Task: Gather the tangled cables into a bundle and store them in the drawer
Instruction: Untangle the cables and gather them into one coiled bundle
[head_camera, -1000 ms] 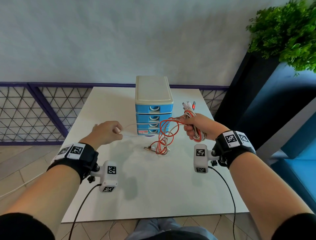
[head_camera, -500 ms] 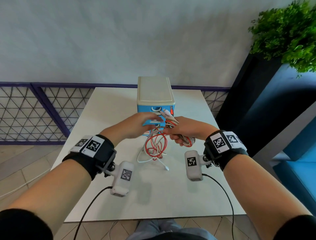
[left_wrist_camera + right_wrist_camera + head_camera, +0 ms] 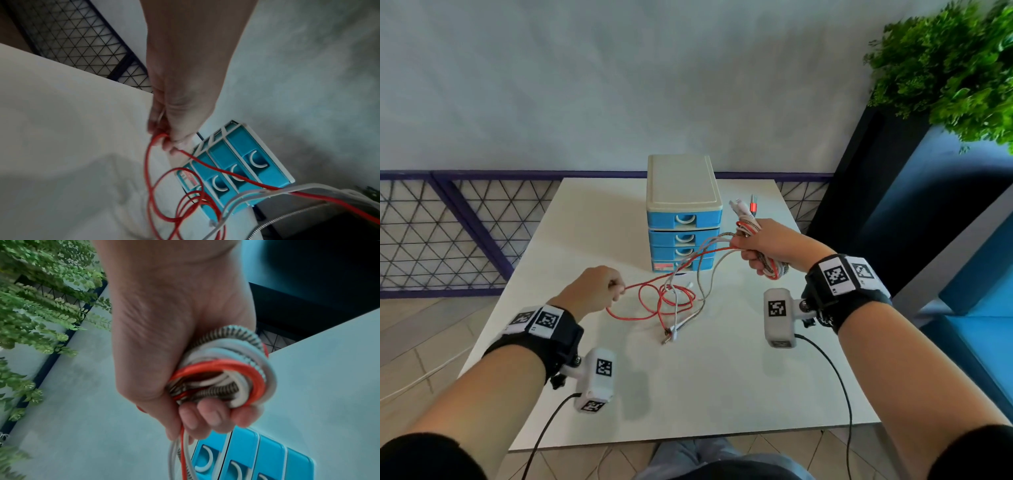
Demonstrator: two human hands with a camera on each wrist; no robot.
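Observation:
My right hand (image 3: 760, 246) grips a coiled bundle of red, white and braided cables (image 3: 228, 369) above the table, right of the drawer unit; connector ends (image 3: 744, 207) stick up from the fist. Loose cable strands run from it down to a tangle of red and white loops (image 3: 667, 301) lying on the white table (image 3: 722, 394). My left hand (image 3: 595, 291) pinches the red cable (image 3: 162, 138) at the left of the tangle. The blue and cream drawer unit (image 3: 683, 216) stands at the table's back with all its drawers closed.
A dark planter with a green plant (image 3: 955, 68) stands at the right, beside a blue seat (image 3: 989, 329). A purple mesh fence (image 3: 448, 233) runs behind the table along the grey wall. Black leads hang from both wrist cameras.
Both hands have drawn apart from in front of the drawers. The left moved left and nearer me pulling the red cable; the right rose to the right with the bundle.

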